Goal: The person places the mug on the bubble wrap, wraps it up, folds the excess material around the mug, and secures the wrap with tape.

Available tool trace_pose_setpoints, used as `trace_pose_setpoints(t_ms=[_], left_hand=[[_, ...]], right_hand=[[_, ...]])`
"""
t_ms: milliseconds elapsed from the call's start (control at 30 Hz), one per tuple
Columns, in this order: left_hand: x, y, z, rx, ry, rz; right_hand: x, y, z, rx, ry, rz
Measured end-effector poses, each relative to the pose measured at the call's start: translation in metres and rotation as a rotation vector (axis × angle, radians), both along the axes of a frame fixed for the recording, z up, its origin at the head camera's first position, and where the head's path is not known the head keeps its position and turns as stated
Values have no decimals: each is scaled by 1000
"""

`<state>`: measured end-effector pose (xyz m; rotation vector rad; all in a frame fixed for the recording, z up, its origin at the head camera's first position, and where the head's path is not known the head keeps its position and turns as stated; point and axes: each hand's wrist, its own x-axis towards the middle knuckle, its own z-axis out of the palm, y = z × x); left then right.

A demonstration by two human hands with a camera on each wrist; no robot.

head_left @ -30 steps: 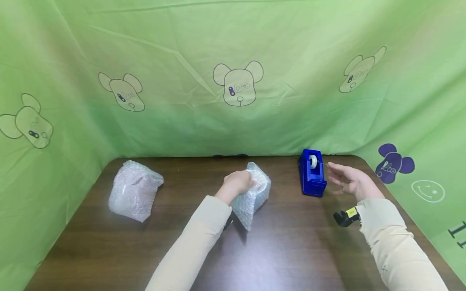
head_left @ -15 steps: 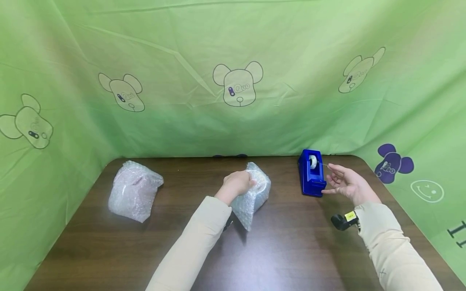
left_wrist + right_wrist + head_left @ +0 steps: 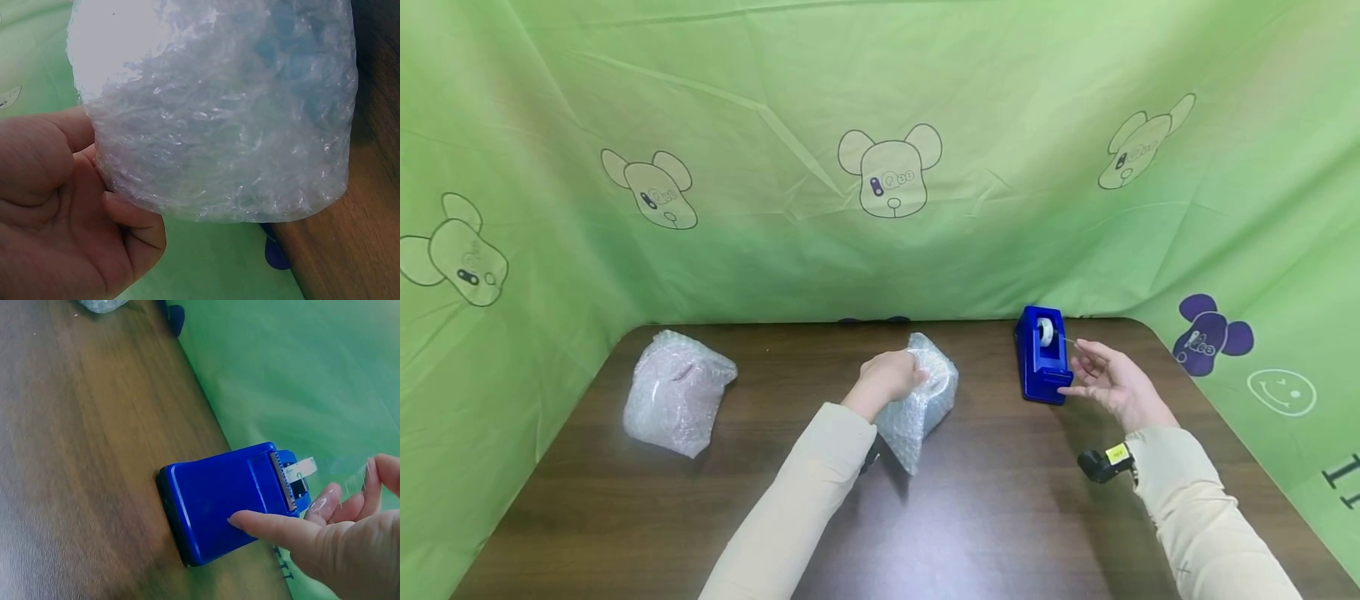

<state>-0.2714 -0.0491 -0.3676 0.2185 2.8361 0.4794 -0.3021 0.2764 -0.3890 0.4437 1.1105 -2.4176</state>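
My left hand (image 3: pixel 891 379) grips the edge of a bubble-wrapped package (image 3: pixel 937 392) near the middle of the table. Close up in the left wrist view, fingers (image 3: pixel 134 219) hold one side of the clear wrap, with pale blue showing faintly through it. At the right, my right hand (image 3: pixel 1116 383) is beside a blue tape dispenser (image 3: pixel 1045 387). Its upper fingertips pinch the end of a strip of clear tape (image 3: pixel 356 482) drawn off the white-cored roll (image 3: pixel 1046 333). Another finger (image 3: pixel 275 530) stretches out and presses on the dispenser's front, below the toothed cutter (image 3: pixel 282 481).
A second bubble-wrapped package (image 3: pixel 677 396) lies at the left of the brown wooden table (image 3: pixel 790 367). A green printed cloth (image 3: pixel 760 267) hangs behind and along both sides of it.
My right hand has shifted slightly down and left, and one of its fingers has come onto the dispenser's front. The left hand and its package stay in place.
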Motion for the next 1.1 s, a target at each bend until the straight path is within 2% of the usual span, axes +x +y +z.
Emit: trace_pose_setpoints(t_ms=[167, 267, 467, 800, 1100], left_hand=[[0, -1, -1, 9, 2, 2], [0, 0, -1, 5, -1, 4], [-1, -1, -2, 3, 2, 10], [-1, 1, -2, 2, 5, 9], [-1, 0, -2, 10, 8, 13]], right_hand=[[1, 0, -6, 44, 124, 17], [4, -1, -9, 9, 167, 2], [9, -3, -11, -68, 176, -66], [15, -4, -14, -182, 222, -111], [20, -10, -18, -333, 248, -166]])
